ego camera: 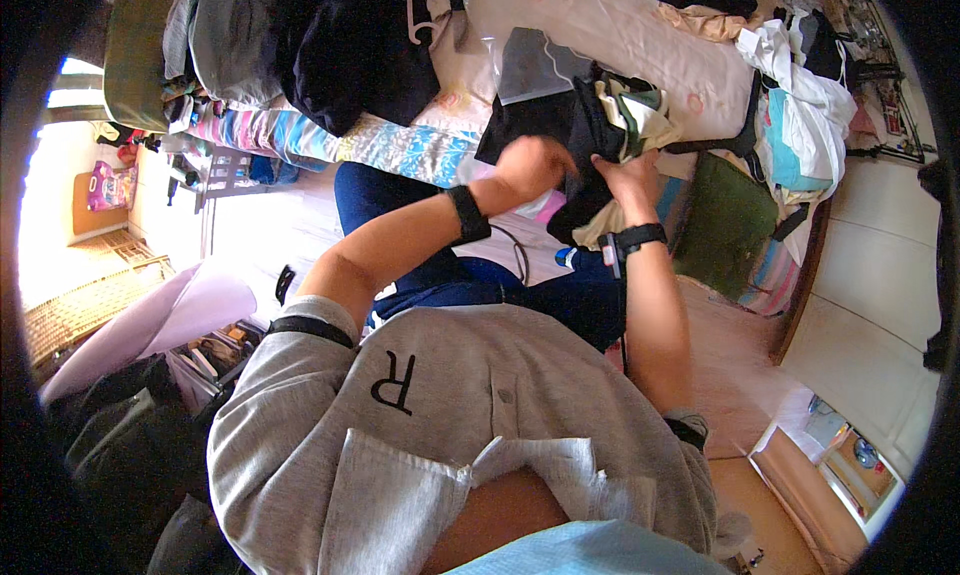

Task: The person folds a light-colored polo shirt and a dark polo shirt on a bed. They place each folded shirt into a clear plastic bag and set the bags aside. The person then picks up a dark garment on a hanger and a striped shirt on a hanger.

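At the edge of a bed with a patterned cover (439,149), my left hand (534,166) is raised over a black garment (517,124); it is blurred, and whether its fingers hold cloth cannot be told. My right hand (628,179) has its thumb at a bundle of folded dark, white and green cloth (634,113) and grips its near edge. Dark cloth hangs from the bundle between my hands. Beyond it lies a clear plastic bag (536,64) with grey contents and a thin white cord.
Dark clothes (360,57) and a pale hanger (421,27) lie on the bed at left. White and teal garments (806,139) are heaped at right, above a green cloth (724,222). A purple roll (172,312) and dark bags stand at lower left.
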Demonstrator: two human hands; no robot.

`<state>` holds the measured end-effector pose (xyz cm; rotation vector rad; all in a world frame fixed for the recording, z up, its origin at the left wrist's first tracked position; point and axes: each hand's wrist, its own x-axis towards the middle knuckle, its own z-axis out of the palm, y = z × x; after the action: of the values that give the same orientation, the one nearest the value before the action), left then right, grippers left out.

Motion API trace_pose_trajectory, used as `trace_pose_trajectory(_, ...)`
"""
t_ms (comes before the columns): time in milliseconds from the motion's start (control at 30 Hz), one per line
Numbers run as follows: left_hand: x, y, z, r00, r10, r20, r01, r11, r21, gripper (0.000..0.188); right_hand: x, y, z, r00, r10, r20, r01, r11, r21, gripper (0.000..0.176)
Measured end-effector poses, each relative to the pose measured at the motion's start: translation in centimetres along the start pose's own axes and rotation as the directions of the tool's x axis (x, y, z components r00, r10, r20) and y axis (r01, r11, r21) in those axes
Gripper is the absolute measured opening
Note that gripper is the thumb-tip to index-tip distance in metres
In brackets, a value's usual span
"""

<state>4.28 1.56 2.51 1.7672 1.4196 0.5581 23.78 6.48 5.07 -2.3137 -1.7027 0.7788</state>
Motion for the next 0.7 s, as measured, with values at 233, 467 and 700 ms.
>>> trace_pose_trajectory(233, 8.6, -5.9, -3.8, 0.930, 0.238, -0.280, -0.055, 0.843, 0.535, 0.026, 0.7, 4.0, 1.1, 0.972, -0.204, -0.118, 0.226, 0.951, 0.213, 0.091)
trace_pose_trajectory(467, 10.7, -8.7, -3.9, 0.982, 0.093, -0.166, 0.023, 0.806, 0.592, 0.016, 1.4, 6.3, 1.9, 0.957, -0.233, -0.171, 0.281, 0.886, 0.369, 0.084)
trace_pose_trajectory(700, 11.1, -8.2, -2.8, 0.989, 0.116, -0.095, -0.028, 0.762, 0.647, 0.015, 1.2, 5.8, 1.8, 0.979, -0.200, -0.048, 0.205, 0.939, 0.276, 0.093)
